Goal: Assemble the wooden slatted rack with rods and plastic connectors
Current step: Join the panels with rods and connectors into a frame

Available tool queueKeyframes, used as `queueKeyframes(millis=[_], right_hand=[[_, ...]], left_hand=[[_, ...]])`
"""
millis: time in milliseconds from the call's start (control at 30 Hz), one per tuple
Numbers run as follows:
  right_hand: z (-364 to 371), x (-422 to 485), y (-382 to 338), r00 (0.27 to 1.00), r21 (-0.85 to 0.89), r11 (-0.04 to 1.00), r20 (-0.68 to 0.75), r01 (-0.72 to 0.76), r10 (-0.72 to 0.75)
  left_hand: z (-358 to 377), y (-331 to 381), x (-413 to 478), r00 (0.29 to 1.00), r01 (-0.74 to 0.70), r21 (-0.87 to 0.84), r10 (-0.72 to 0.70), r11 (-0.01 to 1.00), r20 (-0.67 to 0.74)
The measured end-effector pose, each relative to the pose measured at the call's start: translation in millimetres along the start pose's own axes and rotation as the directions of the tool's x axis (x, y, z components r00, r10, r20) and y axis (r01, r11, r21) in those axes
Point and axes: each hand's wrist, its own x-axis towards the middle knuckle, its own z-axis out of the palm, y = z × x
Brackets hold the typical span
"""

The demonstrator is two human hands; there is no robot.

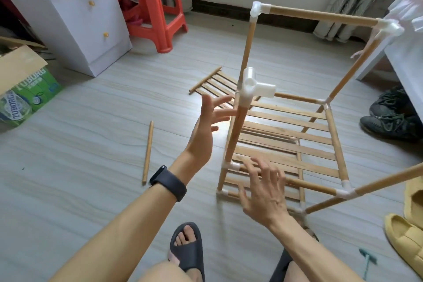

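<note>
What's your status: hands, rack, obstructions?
Left hand, right hand open, holding nothing. Rack part-built; near connector sockets empty. Loose rod on floor, clear of hands.

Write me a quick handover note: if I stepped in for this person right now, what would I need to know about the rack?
Left hand: open, holding nothing, beside the near upright rod.
Right hand: open, holding nothing, in front of the lower slatted shelf.
Done: base frame, uprights and a top rod at the back are joined.
Left: the white connector atop the near upright has empty sockets. A loose rod and a loose slatted panel lie on the floor, unfitted.
</note>
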Motion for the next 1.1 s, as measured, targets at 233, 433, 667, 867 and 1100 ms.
queueKeyframes(millis=[233, 433, 667, 867, 1100], right_hand=[[75.4, -30.3, -67.7, 0.827, 0.118, 0.989, 0.546, 0.085, -0.136], [154.1, -1.2, -85.2, 0.623, 0.064, 0.991, 0.772, 0.115, -0.122], [222.0, -29.1, -65.6, 0.556, 0.038, 0.985, 0.821, 0.171, -0.128], [222.2, -28.2, -65.0, 0.573, 0.027, 0.968, 0.802, 0.248, -0.169], [162.5, 36.7, -107.2, 0.348, 0.101, 0.948, 0.937, -0.303, 0.012]], left_hand=[[-146.6, -155.2, -39.7, 0.816, 0.569, 0.626, -0.460, 0.534, -0.349], [-198.5, -247.5, -58.1, 0.647, 0.641, 0.755, -0.628, 0.141, -0.432], [-213.9, -302.5, -9.2, 0.679, 0.672, 0.730, -0.497, 0.126, -0.540], [-221.0, -310.9, 14.7, 0.650, 0.715, 0.687, -0.489, 0.132, -0.582], [-215.2, -259.1, -21.6, 0.662, 0.749, 0.292, -0.647, 0.595, -0.378]])
